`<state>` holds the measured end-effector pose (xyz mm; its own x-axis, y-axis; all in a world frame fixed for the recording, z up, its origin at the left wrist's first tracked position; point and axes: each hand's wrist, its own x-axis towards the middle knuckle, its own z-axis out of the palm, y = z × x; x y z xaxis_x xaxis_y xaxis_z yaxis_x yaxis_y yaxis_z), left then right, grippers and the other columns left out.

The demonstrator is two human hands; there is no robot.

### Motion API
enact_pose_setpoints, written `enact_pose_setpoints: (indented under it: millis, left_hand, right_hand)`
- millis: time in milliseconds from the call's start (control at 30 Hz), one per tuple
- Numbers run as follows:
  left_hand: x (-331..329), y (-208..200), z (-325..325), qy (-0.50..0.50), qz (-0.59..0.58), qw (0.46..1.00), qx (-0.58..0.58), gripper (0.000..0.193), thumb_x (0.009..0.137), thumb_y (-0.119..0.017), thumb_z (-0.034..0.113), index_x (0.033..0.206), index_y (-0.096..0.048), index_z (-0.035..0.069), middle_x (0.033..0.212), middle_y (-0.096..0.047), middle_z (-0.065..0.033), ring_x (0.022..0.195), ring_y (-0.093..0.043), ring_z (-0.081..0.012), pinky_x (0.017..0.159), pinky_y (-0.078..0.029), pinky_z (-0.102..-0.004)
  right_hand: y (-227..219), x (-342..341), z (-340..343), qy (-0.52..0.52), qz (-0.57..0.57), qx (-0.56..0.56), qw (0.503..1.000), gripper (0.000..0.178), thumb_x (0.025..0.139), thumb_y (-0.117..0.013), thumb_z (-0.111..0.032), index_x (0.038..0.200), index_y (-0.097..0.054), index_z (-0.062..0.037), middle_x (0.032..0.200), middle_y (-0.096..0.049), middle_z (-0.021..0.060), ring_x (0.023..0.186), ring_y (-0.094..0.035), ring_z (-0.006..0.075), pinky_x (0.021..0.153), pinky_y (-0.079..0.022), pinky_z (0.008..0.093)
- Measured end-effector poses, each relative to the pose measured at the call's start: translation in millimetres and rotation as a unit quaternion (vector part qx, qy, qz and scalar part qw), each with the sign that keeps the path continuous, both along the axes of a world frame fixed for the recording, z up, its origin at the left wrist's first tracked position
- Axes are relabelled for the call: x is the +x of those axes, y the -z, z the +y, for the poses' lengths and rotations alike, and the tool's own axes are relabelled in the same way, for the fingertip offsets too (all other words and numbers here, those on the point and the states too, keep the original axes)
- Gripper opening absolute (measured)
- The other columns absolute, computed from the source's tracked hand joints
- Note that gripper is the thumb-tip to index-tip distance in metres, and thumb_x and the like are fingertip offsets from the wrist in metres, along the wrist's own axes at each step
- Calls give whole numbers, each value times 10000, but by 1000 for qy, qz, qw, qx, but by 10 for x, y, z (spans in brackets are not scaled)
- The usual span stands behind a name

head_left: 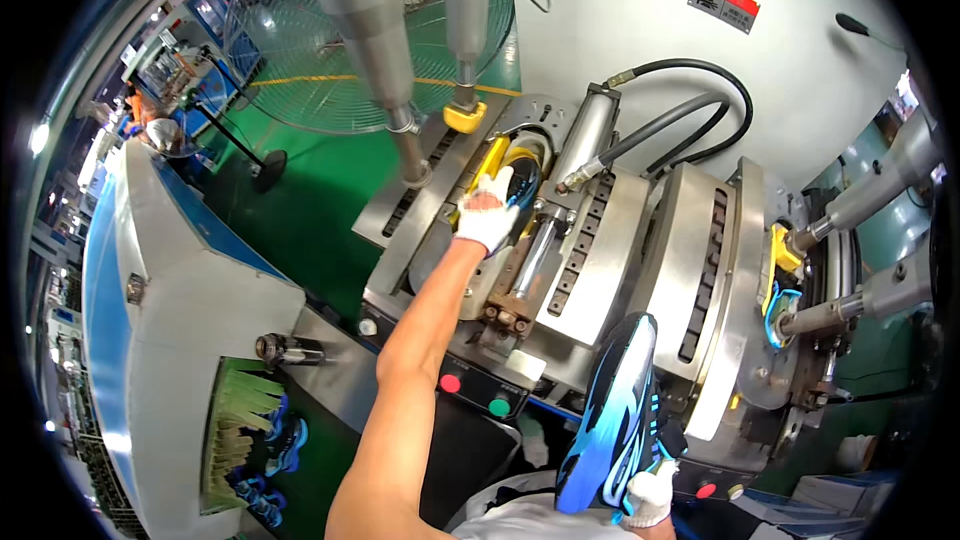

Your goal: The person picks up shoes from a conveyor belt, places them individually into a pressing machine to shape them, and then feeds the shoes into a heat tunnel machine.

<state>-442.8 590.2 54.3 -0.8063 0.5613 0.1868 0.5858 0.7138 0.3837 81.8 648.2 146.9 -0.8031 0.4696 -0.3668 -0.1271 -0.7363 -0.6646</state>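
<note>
My left hand (pixel 487 215), in a white knit glove, reaches into the left station of a metal press (pixel 600 285). Its fingers are stretched out and apart, lying against a dark shoe with a blue edge (pixel 524 183) set between yellow pads (pixel 490 165). The hand covers part of that shoe. Low on the right, my right hand (pixel 650 498), also gloved, is closed on the heel end of a blue, black and white sneaker (pixel 612 420). This sneaker is tilted, toe up, in front of the press.
Red (pixel 450 383) and green (pixel 499 407) buttons line the press front. Thick pistons (pixel 365 30) hang above the left station. Another blue-edged shoe (pixel 782 315) sits in the right station. At left stands a white machine (pixel 190 280) with green strips (pixel 240 410) and several blue shoes.
</note>
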Motion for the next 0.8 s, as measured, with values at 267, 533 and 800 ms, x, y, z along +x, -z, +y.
enact_pose_setpoints:
  millis: [267,533,800]
  left_hand:
    - [447,-1492,-576,-60,-59,991,103,688,816,-751,325,1411,-522,67,1414,-567,-211,1285,-565,-391,1096,-446,-469]
    - [2202,-1357,-2657,-165,23,958,235,617,754,-840,131,1296,-575,3,1249,-634,-188,1158,-637,-318,1024,-498,-394]
    - [4269,-99,-3758,-495,-124,853,108,580,699,-865,178,1206,-618,44,1134,-652,-174,1009,-678,-356,901,-542,-430]
  right_hand:
    - [-694,-636,-79,12,-101,-24,995,744,816,-656,11,1499,-369,-57,1147,-665,107,949,-712,230,790,-628,385]
    - [-408,-3127,-273,-94,38,5,995,279,916,-671,-7,1195,-655,-18,1046,-737,97,896,-727,227,827,-612,367]
    - [873,-5239,448,40,-200,292,934,119,779,-698,-8,892,-693,-46,878,-711,121,679,-662,265,569,-526,432]
